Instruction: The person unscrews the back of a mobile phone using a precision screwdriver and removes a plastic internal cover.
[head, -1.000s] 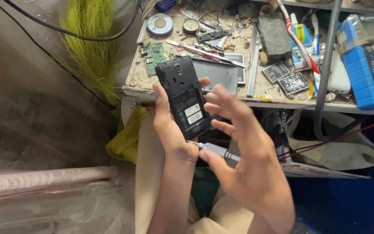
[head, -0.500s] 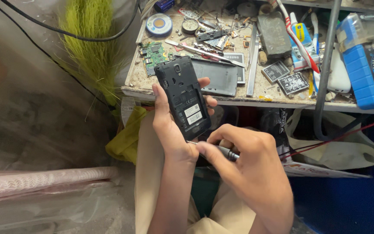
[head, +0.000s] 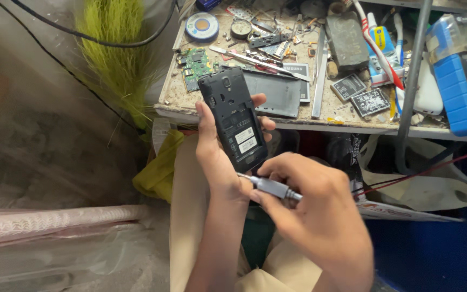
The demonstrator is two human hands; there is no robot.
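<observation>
Phone [head: 233, 119] gripped by left hand [head: 214, 157]; right hand [head: 314, 211] fingers pinch screwdriver [head: 271, 186], tip hidden.

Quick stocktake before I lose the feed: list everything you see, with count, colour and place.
phone: 1, black, back cover off, held upright in front of the bench edge
screwdriver: 1, silver metal, at the phone's lower end
workbench: 1, dusty beige, top of view
circuit board: 1, green, bench left
solder reel: 1, blue and white, bench top left
back cover: 1, grey, flat on bench behind the phone
batteries: 2, black, bench centre-right
multimeter: 1, blue, bench right
broom bristles: 1 bunch, yellow-green, left of bench
cloth: 1, yellow, below bench
left hand: holds the phone
right hand: grips the screwdriver
</observation>
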